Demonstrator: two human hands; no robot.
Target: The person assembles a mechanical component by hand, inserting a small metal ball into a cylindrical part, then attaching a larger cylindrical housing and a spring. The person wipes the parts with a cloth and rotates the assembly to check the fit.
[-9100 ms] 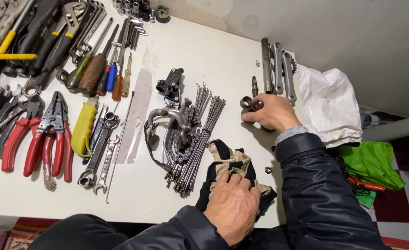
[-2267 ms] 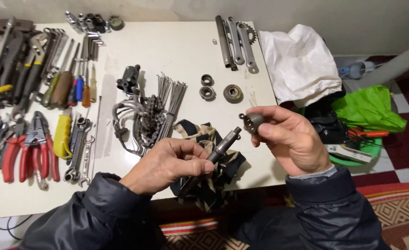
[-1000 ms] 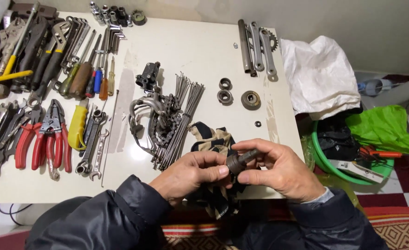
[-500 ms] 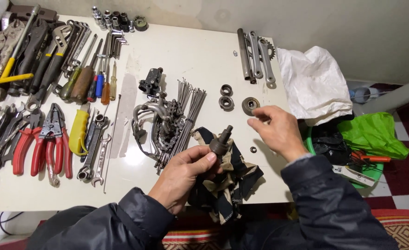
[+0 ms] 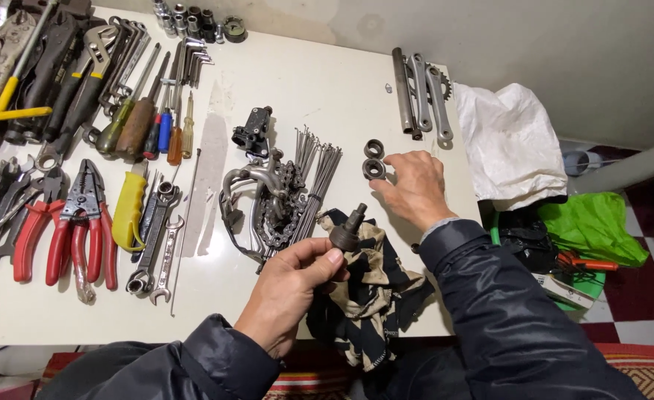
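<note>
Your left arm comes up from the bottom edge in a dark jacket sleeve, bent at the wrist so that the palm faces toward you. Your left hand [image 5: 291,285] is closed around a dark metal axle part [image 5: 347,231]: the thumb presses on its thick lower end and the fingers curl behind it. The part stands almost upright, a little tilted to the right, with its narrow tip on top. It is above a crumpled rag [image 5: 371,289] with a beige and black pattern, which lies at the near edge of the white table [image 5: 327,81].

Your right arm reaches forward over the table from the lower right, the sleeve covering it to the wrist. Your right hand [image 5: 416,189] lies palm down with the fingers loosely spread and a little curved. Its fingertips are touching or just beside a small metal ring [image 5: 373,170] on the table; I cannot tell if they grip it. A second ring [image 5: 373,148] lies just behind the first one, apart from the hand.

To the left of the rings there is a bundle of spokes [image 5: 313,181] and a chain [image 5: 282,204]. Behind your right hand lie the crank arms [image 5: 427,92], and to the right of it a white cloth [image 5: 508,144]. Red-handled pliers [image 5: 79,222] lie far at the left.
</note>
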